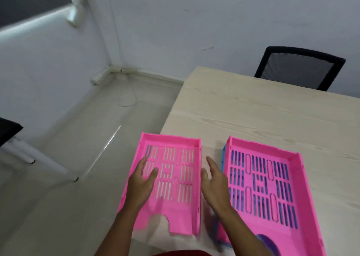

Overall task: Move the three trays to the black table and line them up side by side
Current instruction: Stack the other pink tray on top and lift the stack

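A pink slotted tray point(181, 146) lies at the left edge of the light wooden table point(263, 115), its left side overhanging the edge. To its right, a second pink tray point(292, 197) is stacked on a blue tray point(223, 154), of which only the left rim shows. My left hand point(141, 181) is over the left tray's left side, fingers spread, thumb inside the tray. Between the two pink trays hovers my right hand point(214, 179), fingers apart, by the left tray's right wall. Neither hand grips anything.
A black mesh chair point(298, 67) stands behind the table's far side. A corner of a black table point(7, 129) with white legs shows at the far left, across pale floor. White walls meet in a corner at the back.
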`<control>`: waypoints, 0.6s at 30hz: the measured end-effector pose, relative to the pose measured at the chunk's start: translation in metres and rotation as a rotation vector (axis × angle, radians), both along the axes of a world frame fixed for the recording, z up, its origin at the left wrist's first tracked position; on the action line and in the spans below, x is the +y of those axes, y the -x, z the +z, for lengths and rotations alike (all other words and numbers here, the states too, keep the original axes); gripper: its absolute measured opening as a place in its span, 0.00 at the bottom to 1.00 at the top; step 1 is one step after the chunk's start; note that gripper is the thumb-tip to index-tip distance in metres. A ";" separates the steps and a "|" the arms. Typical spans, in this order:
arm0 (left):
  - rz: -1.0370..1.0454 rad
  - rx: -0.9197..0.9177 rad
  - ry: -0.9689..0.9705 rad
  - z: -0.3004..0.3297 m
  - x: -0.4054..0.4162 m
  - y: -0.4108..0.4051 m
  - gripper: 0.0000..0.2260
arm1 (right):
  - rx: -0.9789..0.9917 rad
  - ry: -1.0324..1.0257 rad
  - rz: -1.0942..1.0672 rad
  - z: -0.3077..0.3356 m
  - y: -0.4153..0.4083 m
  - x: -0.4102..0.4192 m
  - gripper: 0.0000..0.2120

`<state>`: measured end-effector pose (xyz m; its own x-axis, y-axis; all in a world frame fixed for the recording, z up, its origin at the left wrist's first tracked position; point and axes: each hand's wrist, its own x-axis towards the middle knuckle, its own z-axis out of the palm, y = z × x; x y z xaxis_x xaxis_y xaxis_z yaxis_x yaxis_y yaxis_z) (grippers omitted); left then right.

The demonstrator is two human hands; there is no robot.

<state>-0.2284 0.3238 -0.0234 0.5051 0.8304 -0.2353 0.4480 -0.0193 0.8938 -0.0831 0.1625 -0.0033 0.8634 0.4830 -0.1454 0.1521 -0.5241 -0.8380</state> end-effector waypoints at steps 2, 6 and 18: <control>0.022 0.037 0.000 -0.006 0.013 0.014 0.27 | 0.052 0.023 -0.004 -0.008 0.009 0.008 0.24; 0.036 0.115 0.021 -0.015 0.034 0.035 0.31 | 0.169 0.082 -0.042 -0.029 0.023 0.018 0.28; -0.069 -0.074 0.347 -0.025 0.061 0.055 0.13 | 0.267 0.020 -0.077 -0.024 0.027 0.032 0.21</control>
<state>-0.2839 0.3843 -0.0485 0.5830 0.6709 -0.4583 0.3904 0.2634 0.8822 -0.1099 0.1949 -0.0272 0.8271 0.4125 -0.3818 -0.1138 -0.5422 -0.8325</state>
